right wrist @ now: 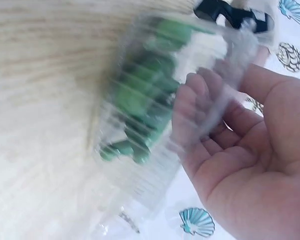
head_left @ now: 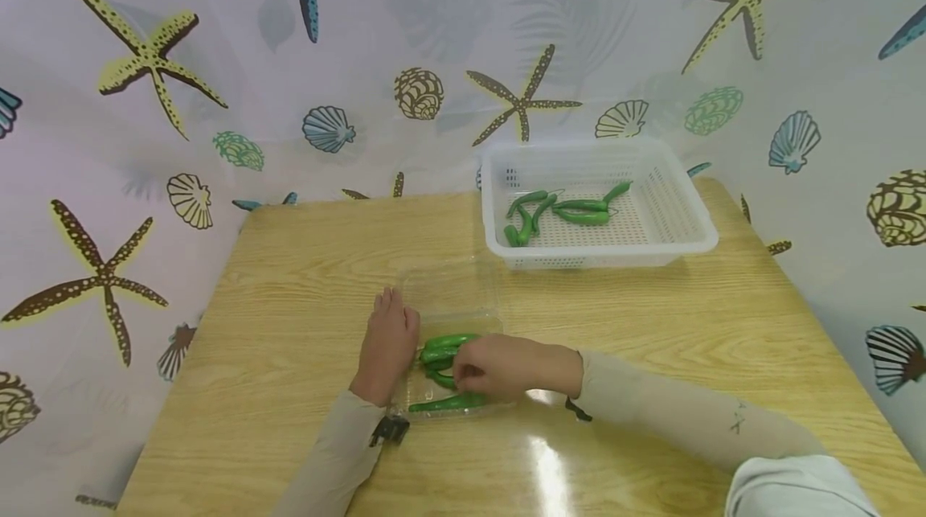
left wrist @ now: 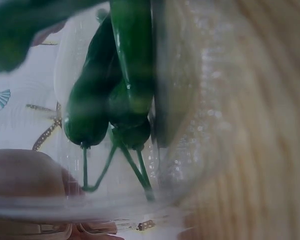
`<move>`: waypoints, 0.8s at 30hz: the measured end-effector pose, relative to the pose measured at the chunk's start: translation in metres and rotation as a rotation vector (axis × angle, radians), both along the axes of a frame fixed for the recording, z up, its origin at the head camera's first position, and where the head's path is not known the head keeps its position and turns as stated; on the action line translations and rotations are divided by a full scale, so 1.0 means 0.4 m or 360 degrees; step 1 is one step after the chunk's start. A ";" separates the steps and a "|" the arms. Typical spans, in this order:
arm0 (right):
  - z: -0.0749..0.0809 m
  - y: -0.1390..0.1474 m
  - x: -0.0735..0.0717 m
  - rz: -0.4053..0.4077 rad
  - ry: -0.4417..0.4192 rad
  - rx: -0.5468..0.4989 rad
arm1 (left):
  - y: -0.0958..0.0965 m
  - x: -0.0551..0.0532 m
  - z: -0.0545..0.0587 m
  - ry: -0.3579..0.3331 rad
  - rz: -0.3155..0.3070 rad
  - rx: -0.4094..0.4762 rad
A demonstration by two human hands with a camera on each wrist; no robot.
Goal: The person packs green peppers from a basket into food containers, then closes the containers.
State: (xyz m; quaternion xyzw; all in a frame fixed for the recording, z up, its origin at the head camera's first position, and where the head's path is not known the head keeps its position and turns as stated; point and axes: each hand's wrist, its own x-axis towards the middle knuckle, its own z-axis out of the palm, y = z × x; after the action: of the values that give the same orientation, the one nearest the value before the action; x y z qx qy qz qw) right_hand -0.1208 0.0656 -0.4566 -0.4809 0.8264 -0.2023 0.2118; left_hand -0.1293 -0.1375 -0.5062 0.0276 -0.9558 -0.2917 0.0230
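Observation:
A clear plastic clamshell box (head_left: 414,390) lies on the table with its lid (head_left: 444,285) folded back. Several green chili peppers (head_left: 448,342) lie inside, with stems showing in the left wrist view (left wrist: 90,110). Along the box's left edge rests my left hand (head_left: 387,346), fingers stretched forward. My right hand (head_left: 499,368) reaches over the right wall with bent fingers (right wrist: 182,115), its fingertips beside the peppers. The palm looks bare in the right wrist view. Whether the fingertips pinch a pepper is hidden by the hand and the hazy plastic.
A white perforated plastic basket (head_left: 680,248) stands at the back right of the wooden table (head_left: 289,292), holding more green peppers (head_left: 582,217). Behind the table hangs a white curtain (head_left: 362,34) printed with starfish and shells.

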 end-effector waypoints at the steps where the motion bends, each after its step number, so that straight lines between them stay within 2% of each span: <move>1: 0.006 0.002 -0.004 -0.0013 0.0012 -0.0011 | 0.000 0.000 0.002 0.0006 0.0000 0.0000; 7: 0.055 0.025 -0.038 -0.0094 0.0041 -0.0136 | 0.000 0.001 0.007 0.0027 -0.0002 0.0008; 14: 0.121 0.079 -0.088 -0.0274 0.0024 -0.0252 | 0.001 0.001 0.005 0.0031 -0.0009 -0.0005; 19: 0.143 0.125 -0.131 -0.0364 0.0079 -0.0375 | 0.001 0.004 0.010 0.0012 -0.0016 0.0019; 24: 0.162 0.168 -0.167 -0.0493 0.0119 -0.0381 | 0.000 0.004 0.008 -0.0009 -0.0018 0.0048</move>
State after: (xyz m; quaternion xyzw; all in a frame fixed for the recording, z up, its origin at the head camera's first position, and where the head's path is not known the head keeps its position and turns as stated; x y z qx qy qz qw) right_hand -0.1877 0.1327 -0.3917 -0.3768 0.8679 -0.3113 0.0884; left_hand -0.1277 -0.1375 -0.5031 0.0233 -0.9516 -0.3060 0.0182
